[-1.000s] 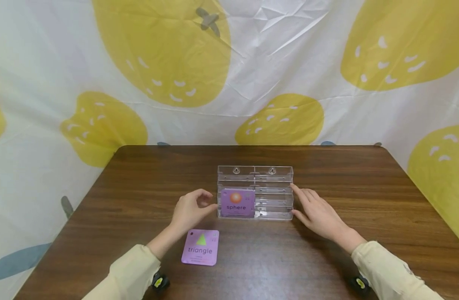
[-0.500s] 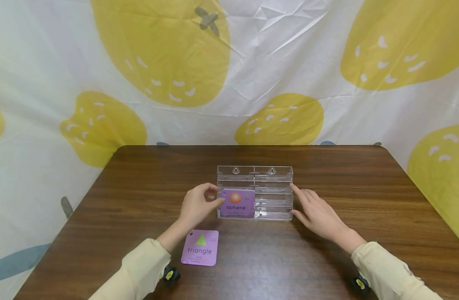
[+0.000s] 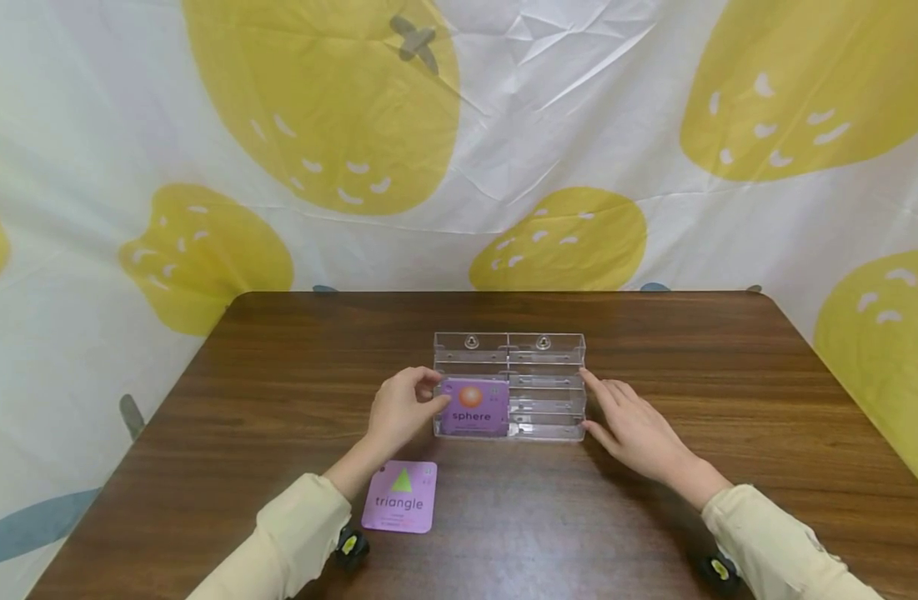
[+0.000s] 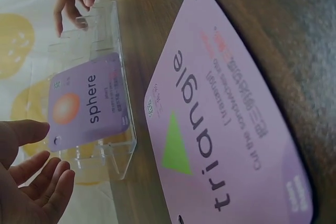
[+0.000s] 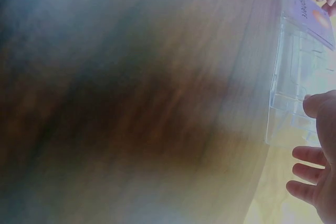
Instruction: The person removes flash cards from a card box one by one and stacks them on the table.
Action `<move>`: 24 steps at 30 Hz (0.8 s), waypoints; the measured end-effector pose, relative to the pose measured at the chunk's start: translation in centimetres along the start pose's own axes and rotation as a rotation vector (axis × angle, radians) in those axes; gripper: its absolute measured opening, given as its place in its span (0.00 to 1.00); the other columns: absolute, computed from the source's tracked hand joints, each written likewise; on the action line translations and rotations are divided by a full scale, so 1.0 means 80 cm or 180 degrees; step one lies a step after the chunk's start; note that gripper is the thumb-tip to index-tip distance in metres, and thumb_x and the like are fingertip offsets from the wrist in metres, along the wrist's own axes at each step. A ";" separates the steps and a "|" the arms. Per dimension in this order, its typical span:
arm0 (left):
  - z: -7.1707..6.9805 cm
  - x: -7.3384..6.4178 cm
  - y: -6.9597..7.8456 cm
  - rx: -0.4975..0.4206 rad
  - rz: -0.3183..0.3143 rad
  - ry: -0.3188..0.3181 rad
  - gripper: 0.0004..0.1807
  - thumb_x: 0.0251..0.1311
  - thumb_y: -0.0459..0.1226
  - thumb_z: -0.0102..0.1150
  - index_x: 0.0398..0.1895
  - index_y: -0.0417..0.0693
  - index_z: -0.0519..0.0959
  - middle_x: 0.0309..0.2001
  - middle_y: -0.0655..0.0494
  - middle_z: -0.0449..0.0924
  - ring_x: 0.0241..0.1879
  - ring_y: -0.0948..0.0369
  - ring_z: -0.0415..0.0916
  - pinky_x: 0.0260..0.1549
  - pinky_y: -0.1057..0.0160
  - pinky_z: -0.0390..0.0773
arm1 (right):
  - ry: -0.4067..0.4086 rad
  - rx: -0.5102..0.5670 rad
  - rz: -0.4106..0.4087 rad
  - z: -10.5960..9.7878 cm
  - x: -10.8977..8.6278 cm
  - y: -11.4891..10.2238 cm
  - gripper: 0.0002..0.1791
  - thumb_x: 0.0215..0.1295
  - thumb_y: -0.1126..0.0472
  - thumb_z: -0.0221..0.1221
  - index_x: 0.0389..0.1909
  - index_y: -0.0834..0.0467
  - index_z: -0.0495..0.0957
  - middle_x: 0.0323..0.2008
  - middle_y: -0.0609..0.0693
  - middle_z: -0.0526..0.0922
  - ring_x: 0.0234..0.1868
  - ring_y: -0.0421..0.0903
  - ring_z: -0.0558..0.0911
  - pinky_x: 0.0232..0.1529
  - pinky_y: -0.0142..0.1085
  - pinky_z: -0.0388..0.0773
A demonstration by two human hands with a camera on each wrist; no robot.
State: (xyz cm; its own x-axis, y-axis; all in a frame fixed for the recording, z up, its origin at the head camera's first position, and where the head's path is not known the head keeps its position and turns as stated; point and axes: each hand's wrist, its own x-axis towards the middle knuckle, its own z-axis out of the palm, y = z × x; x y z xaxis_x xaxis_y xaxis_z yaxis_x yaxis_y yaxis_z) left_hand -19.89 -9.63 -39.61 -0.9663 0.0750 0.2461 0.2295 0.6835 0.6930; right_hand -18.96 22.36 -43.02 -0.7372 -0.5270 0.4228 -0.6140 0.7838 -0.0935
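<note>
A clear plastic card rack (image 3: 546,406) in two columns stands on the table, with a purple sphere card (image 3: 475,408) in the front of its left column. My left hand (image 3: 398,410) is at the card's left edge. Its thumb tip overlaps that edge in the head view. In the left wrist view a gap shows between thumb and fingers (image 4: 39,179), beside the card's holed corner. My right hand (image 3: 633,427) has its thumb and index fingertip at the rack's right side, the other fingers loosely extended. A purple triangle card (image 3: 400,518) lies flat below the left hand.
The rack's right column holds no card. The brown wooden table (image 3: 564,533) extends around the rack. A white curtain (image 3: 398,258) with yellow fruit prints hangs behind the table and at its sides.
My left hand has moved right and slightly away from me, from beside the rack to the sphere card's left edge. My right hand, the rack and both cards stay in place.
</note>
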 end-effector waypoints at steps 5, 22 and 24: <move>0.003 0.000 -0.003 0.0003 0.0019 -0.0014 0.15 0.45 0.38 0.67 0.39 0.45 0.80 0.38 0.53 0.82 0.32 0.58 0.80 0.33 0.60 0.77 | 0.0003 -0.0012 -0.0001 0.001 0.000 0.000 0.40 0.54 0.58 0.63 0.64 0.67 0.55 0.45 0.64 0.74 0.48 0.58 0.72 0.49 0.49 0.71; 0.008 -0.002 -0.010 -0.0222 0.0139 0.0084 0.07 0.48 0.34 0.64 0.33 0.44 0.81 0.31 0.53 0.83 0.28 0.60 0.79 0.31 0.61 0.77 | 0.0010 -0.0012 -0.0021 0.001 -0.001 0.001 0.40 0.54 0.59 0.63 0.64 0.67 0.55 0.46 0.63 0.74 0.48 0.57 0.72 0.49 0.49 0.71; 0.008 -0.001 -0.011 -0.0346 0.0155 0.0057 0.06 0.49 0.33 0.63 0.32 0.43 0.81 0.30 0.52 0.83 0.27 0.60 0.79 0.32 0.60 0.78 | 0.0005 -0.0013 -0.0019 0.002 -0.001 0.001 0.40 0.54 0.59 0.63 0.64 0.67 0.54 0.46 0.63 0.74 0.48 0.57 0.72 0.49 0.49 0.71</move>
State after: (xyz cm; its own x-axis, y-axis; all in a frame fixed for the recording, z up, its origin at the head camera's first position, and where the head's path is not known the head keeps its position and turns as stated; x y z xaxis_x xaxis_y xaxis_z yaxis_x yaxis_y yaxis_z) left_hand -20.08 -9.73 -40.67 -0.9517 0.0926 0.2927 0.2884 0.5965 0.7490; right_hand -18.97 22.38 -43.17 -0.7331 -0.5311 0.4248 -0.6171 0.7820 -0.0873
